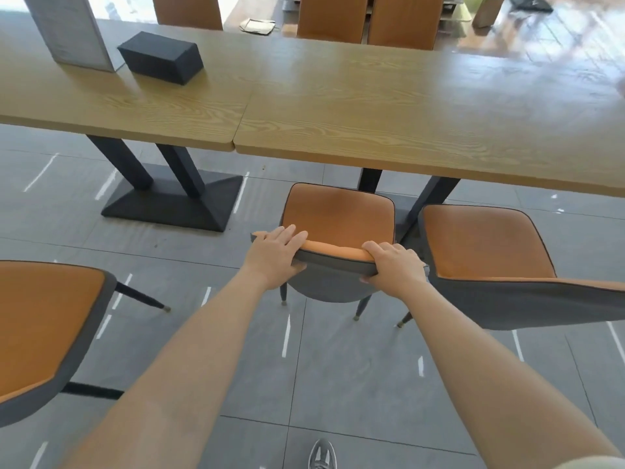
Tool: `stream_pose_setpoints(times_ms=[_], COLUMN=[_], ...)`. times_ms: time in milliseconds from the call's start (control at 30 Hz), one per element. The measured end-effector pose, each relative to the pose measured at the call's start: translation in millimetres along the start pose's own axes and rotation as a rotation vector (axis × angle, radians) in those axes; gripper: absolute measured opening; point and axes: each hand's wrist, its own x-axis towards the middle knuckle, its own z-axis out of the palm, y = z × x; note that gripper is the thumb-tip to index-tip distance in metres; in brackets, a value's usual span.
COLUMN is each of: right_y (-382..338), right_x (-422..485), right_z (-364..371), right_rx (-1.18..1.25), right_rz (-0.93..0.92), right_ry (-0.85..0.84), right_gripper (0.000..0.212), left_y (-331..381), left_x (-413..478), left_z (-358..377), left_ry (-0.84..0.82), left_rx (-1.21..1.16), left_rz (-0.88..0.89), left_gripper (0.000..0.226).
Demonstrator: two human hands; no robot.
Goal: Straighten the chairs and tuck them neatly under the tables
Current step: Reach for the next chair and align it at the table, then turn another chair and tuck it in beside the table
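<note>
Left table (135, 106): carried a black box (160, 57) beside an upright sign (71, 28).
Right table (422, 110): abutted it.
Floor (338, 374): grey tiles, bore an orange chair (338, 213).

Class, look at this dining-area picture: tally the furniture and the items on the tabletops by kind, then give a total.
orange chairs: 6
wooden tables: 2
black box: 1
standing sign: 1
Total: 10
</note>
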Motion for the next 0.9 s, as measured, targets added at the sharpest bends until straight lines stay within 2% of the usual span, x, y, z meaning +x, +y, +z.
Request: stream_pose_setpoints(times_ms=[100,267,533,633,900], right_y=[-23.7,-112.7,-365.2,-466.0,-692.3], right_x=[-9.3,-21.5,-49.4,-64.7,-100.2], right_z=[-1.4,2.2,-8.7,-3.4,33.0], right_rx=[0.019,0.034,0.059,0.049,0.016], right_rz=[0.039,-0.050,-0.320,-0.405,-0.730], right_ry=[0.024,0.033,0.116,0.133,0.057], right_gripper=[0.068,0.069,0.072,0.073,0.074], left_y=[-20.1,-92.0,-250.2,-304.7,-426.6], left_x=[-36.2,-111.8,-299.5,-377.5,-526.4], left_z=[-1.0,-11.3,-38.3,-37.6,-2.6], left_ry=[-0.014,0.021,0.160,0.193,0.152], left_rx=[0.010,0.019,0.052,-0.003,-0.042], left_rz=[-0.061,-0.252,-0.487,-0.589,-0.870], left_gripper=[0.064,0.063,0.063,0.064,0.066])
